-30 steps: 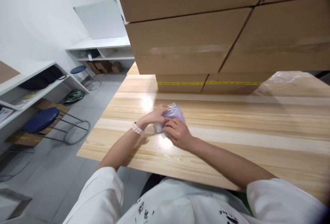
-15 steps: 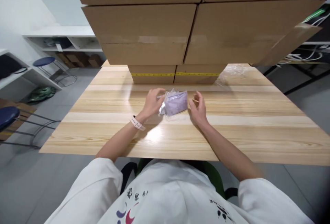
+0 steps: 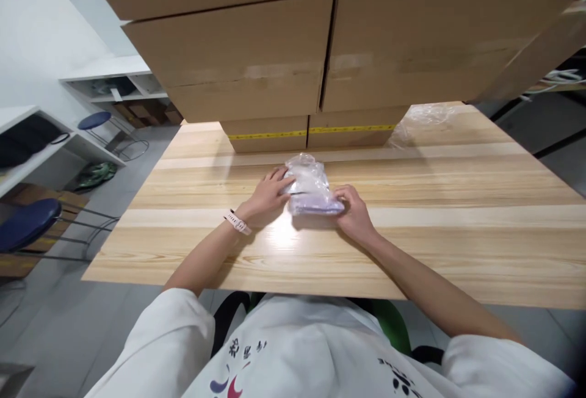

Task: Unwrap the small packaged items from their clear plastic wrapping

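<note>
A clear plastic bag with a pale purple item inside (image 3: 311, 190) lies on the light wooden table (image 3: 458, 227), a little in front of me. My left hand (image 3: 265, 196), with a white band on its wrist, grips the bag's left end. On the bag's lower right corner rests my right hand (image 3: 354, 218), its fingers pinching the plastic. Both hands hold the bag against or just above the tabletop.
Large stacked cardboard boxes (image 3: 320, 62) fill the far side of the table, with a yellow-taped box (image 3: 311, 135) lowest. Crumpled clear plastic (image 3: 423, 117) lies at the back right. Blue stools (image 3: 27, 224) and white shelves (image 3: 110, 80) stand on the left.
My right hand, apart from the bag half a second ago, has closed on its right corner. The bag has turned and now lies flatter, with its purple part nearer me. The view shifted.
</note>
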Demonstrator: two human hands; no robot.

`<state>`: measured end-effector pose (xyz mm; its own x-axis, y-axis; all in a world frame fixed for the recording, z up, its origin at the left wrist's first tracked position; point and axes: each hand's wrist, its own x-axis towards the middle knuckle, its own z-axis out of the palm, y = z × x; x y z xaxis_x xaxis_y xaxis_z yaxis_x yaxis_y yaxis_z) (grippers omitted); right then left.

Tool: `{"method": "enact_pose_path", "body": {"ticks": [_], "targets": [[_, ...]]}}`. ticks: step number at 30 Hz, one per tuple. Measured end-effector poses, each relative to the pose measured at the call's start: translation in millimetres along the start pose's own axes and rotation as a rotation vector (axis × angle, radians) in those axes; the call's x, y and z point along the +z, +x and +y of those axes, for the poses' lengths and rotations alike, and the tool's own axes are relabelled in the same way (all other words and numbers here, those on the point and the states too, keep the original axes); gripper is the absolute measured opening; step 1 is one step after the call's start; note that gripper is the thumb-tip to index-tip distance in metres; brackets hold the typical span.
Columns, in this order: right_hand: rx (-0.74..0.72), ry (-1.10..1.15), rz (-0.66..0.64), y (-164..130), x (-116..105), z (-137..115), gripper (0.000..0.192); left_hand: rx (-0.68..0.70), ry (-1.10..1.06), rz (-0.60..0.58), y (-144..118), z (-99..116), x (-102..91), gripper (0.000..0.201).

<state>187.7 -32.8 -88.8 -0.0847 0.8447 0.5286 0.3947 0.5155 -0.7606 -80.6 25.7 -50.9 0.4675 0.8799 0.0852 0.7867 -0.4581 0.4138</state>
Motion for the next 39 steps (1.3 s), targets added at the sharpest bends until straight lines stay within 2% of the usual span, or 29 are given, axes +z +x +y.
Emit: {"method": "enact_pose_path", "body": {"ticks": [3,6,9,12,14,15,16,17,18,21,23,25,27,29,32,35,37,39], "targets": [[-0.186,-0.143,-0.032,-6,-11,-2,0.02,0.012,0.052,-0.087,9,-8,-5.6,0.038],[-0.173,-0.177,-0.063,-3,-20,5,0.024,-0.003,0.055,-0.056,9,-9,-3.6,0.033],[-0.017,-0.055,-0.075,4,-29,12,0.025,-0.042,0.019,0.09,1,-3,2.1,0.039],[0.22,0.086,0.058,10,-35,7,0.023,-0.09,-0.01,0.316,-10,10,5.5,0.034],[0.32,0.105,0.099,11,-33,-3,0.021,-0.11,-0.032,0.411,-17,23,6.2,0.025],[0.34,0.092,0.072,10,-29,-9,0.026,-0.1,-0.05,0.416,-20,30,6.8,0.022],[0.344,0.066,0.024,9,-25,-14,0.039,-0.076,-0.068,0.395,-23,38,8.0,0.02],[0.331,0.034,-0.031,7,-20,-18,0.052,-0.037,-0.086,0.35,-26,46,10.0,0.018],[0.308,0.008,-0.081,5,-15,-21,0.057,0.01,-0.101,0.29,-29,53,12.9,0.019],[0.312,0.065,-0.138,-1,-6,-21,0.033,0.141,-0.132,0.132,-38,70,25.5,0.044],[0.439,0.222,-0.054,-3,-5,-16,0.03,0.204,-0.154,0.077,-42,75,34.0,0.064],[0.607,0.39,0.113,-1,-8,-10,0.037,0.242,-0.175,0.063,-44,75,40.2,0.076],[0.731,0.539,0.296,3,-12,-7,0.042,0.258,-0.179,0.068,-46,74,44.1,0.082],[0.79,0.665,0.439,8,-14,-4,0.041,0.269,-0.161,0.088,-47,73,46.7,0.082],[0.837,0.818,0.574,16,-18,-2,0.03,0.299,-0.136,0.112,-47,70,50.4,0.076],[0.925,0.949,0.649,22,-22,-1,0.019,0.325,-0.136,0.113,-46,68,53.8,0.067],[0.969,1.001,0.665,25,-26,0,0.019,0.351,-0.143,0.128,-45,68,54.3,0.053],[0.949,1.018,0.666,26,-30,0,0.024,0.394,-0.176,0.171,-44,71,51.5,0.028]]}}
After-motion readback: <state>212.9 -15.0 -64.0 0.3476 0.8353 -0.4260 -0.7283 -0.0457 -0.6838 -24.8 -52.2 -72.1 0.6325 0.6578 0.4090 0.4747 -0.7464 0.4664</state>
